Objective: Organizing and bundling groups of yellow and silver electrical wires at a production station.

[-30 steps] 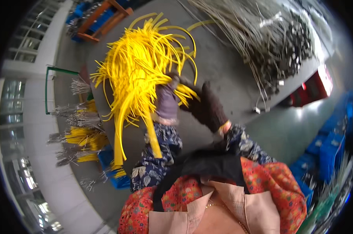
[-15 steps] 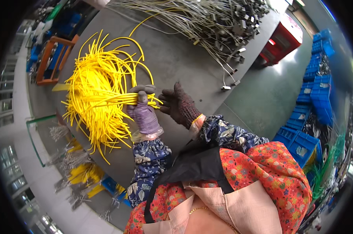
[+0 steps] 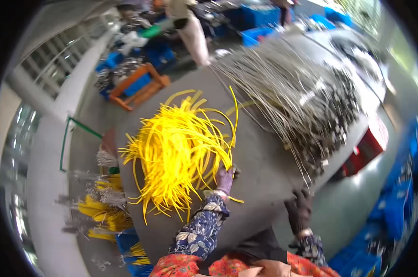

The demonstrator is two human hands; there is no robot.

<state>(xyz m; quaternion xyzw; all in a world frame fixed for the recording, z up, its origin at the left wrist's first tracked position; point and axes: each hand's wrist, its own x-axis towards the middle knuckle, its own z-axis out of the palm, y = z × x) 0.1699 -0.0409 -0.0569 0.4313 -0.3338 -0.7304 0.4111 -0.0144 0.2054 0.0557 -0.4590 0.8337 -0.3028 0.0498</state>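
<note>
A large heap of thin yellow tubes (image 3: pixel 172 152) lies on the grey table. My left hand (image 3: pixel 225 179), in a purple-grey glove, is closed at the heap's right side around the ends of several yellow tubes; its fingers are partly hidden. Farther right, at the table's near edge, my right hand (image 3: pixel 299 210) in a dark knit glove reaches to the loose ends of pale cables (image 3: pixel 283 101). Blur hides whether its fingers have hold of a cable end. Dark and silvery connectors (image 3: pixel 331 115) crowd the right end of the cable pile.
The grey table (image 3: pixel 260 180) carries both piles. Past its right edge stand a red box (image 3: pixel 368 147) and blue crates (image 3: pixel 398 203). An orange frame (image 3: pixel 137 87) is at the far left, and a person in light trousers (image 3: pixel 194 41) stands beyond the table.
The view has swung, so the table's far side and a person now show. My right hand has moved away from my left toward the cable ends. My left hand stays by the yellow tubes.
</note>
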